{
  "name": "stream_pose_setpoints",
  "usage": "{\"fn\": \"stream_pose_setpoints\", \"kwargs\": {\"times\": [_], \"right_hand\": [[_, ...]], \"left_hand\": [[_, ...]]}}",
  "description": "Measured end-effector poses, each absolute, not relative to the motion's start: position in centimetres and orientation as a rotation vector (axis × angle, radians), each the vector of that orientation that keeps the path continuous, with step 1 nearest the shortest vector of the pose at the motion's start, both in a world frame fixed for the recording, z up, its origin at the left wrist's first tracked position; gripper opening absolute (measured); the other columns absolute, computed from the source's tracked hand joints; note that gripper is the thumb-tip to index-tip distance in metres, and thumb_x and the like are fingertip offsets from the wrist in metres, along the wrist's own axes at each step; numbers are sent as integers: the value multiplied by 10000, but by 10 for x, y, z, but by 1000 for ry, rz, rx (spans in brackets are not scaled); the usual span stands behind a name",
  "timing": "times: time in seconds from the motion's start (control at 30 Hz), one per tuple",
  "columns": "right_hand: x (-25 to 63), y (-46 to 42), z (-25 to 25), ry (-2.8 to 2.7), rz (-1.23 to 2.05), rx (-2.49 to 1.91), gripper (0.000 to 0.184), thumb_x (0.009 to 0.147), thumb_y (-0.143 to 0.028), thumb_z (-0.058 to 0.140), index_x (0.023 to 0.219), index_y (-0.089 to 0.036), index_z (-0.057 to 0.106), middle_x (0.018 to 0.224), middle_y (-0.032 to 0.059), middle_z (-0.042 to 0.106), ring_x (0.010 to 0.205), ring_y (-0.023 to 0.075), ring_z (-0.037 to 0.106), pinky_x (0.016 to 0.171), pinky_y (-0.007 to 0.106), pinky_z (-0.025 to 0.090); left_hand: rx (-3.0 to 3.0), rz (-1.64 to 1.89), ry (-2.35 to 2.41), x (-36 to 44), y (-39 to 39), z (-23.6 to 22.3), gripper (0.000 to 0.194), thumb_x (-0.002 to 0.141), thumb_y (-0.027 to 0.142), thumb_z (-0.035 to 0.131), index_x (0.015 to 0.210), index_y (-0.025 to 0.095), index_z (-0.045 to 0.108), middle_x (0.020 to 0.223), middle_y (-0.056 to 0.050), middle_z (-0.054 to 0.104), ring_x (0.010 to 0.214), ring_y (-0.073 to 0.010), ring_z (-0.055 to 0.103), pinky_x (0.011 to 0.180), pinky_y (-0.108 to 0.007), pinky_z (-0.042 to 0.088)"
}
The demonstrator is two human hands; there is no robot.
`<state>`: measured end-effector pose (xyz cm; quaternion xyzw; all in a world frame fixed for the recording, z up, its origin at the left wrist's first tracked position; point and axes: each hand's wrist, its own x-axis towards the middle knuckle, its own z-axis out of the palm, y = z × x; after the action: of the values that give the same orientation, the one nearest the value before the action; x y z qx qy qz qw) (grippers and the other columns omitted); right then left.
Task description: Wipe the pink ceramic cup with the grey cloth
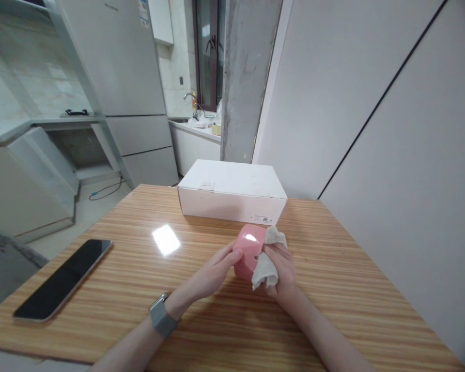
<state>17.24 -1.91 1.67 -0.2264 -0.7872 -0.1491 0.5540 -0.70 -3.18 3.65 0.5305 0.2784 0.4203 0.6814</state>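
Note:
A glossy pink container [247, 264] with rounded edges and a small dark hole is held just above the table, tilted. My left hand [219, 266] grips its left side, thumb on the near face and the other fingers hidden behind it. In my right hand [283, 266] is a whitish textured cloth [266, 272], bunched up and pressed against the container's right side. Part of the cloth sticks out above my right fingers. What kind of container it is, I cannot tell.
A closed white box [232, 202] stands at the back of the wood-grain table [132, 289]. At the left lies a black-screened phone [65, 279]. A white wall [372, 103] borders the right side. Beyond the table are a fridge [116, 62] and a sink faucet [194, 103].

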Motion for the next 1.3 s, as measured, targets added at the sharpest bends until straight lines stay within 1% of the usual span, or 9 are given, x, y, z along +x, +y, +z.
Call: {"fn": "stream_pose_setpoints", "kwargs": {"times": [0.1, 0.2, 0.37, 0.57, 0.8, 1.0, 1.13, 1.2, 1.3], "right_hand": [[174, -19, 17, -1872, -381, -547, 443, 940, -405, 306, 1142, -90, 543, 762, 140, 685, 696, 267, 669, 638, 422, 525], [172, -22, 21, -2036, -508, -468, 459, 951, -403, 301, 1066, -55, 578, 740, 154, 683, 675, 253, 664, 630, 398, 529], [163, -29, 28, -2172, -651, -257, 253, 904, -115, 392, 886, -65, 640, 631, 101, 658, 543, 173, 595, 540, 299, 497], [160, -33, 25, -2209, -561, -252, 246, 894, -119, 401, 910, -64, 641, 647, 113, 671, 556, 186, 593, 531, 310, 498], [168, -23, 18, -2083, -254, -415, 484, 929, -446, 327, 1180, -92, 542, 775, 150, 693, 692, 274, 664, 629, 411, 525], [180, -17, 4, -1801, -163, -614, 416, 879, -338, 397, 1242, -174, 519, 896, 135, 698, 791, 286, 667, 693, 440, 520], [179, -19, 10, -1935, -302, -531, 474, 906, -395, 376, 1254, -102, 508, 868, 166, 704, 779, 295, 677, 686, 450, 529], [175, -22, 18, -2067, -428, -418, 468, 921, -368, 380, 1237, -53, 517, 825, 172, 710, 739, 280, 683, 666, 424, 539], [168, -27, 27, -2178, -583, -267, 324, 890, -142, 416, 1143, -26, 582, 751, 151, 719, 643, 222, 674, 605, 340, 545]], "left_hand": [[1109, 938, 576, -6, -29, 31, 394, 838, 317, 575, 1217, 209, 574, 1260, -63, 589, 1208, -234, 474, 1047, -353, 305], [981, 1007, 607, -5, -22, 24, 319, 818, 352, 570, 1076, 171, 619, 1051, -56, 662, 1001, -206, 568, 919, -327, 401], [859, 1058, 733, -6, -19, 24, 399, 856, 506, 482, 848, 145, 651, 860, -45, 691, 884, -194, 598, 854, -291, 423], [824, 1001, 813, -7, -19, 20, 414, 803, 507, 575, 912, 123, 685, 975, -63, 711, 1005, -229, 594, 986, -320, 361], [1039, 1037, 726, -8, -18, 13, 406, 891, 472, 458, 1120, 167, 600, 1171, -56, 636, 1125, -218, 526, 1026, -354, 333], [1283, 956, 642, -11, -34, 37, 399, 899, 345, 498, 1284, 240, 504, 1407, -41, 452, 1355, -213, 288, 1118, -313, 175], [1089, 954, 655, -8, -28, 32, 293, 824, 315, 568, 1096, 208, 567, 1083, -43, 616, 1023, -198, 556, 880, -314, 422], [1004, 992, 714, -6, -24, 29, 241, 826, 391, 551, 963, 193, 571, 893, -12, 615, 812, -157, 573, 752, -284, 445], [1082, 1038, 745, -5, -25, 33, 337, 843, 471, 522, 978, 170, 592, 928, -38, 635, 866, -176, 576, 815, -294, 430]]}}
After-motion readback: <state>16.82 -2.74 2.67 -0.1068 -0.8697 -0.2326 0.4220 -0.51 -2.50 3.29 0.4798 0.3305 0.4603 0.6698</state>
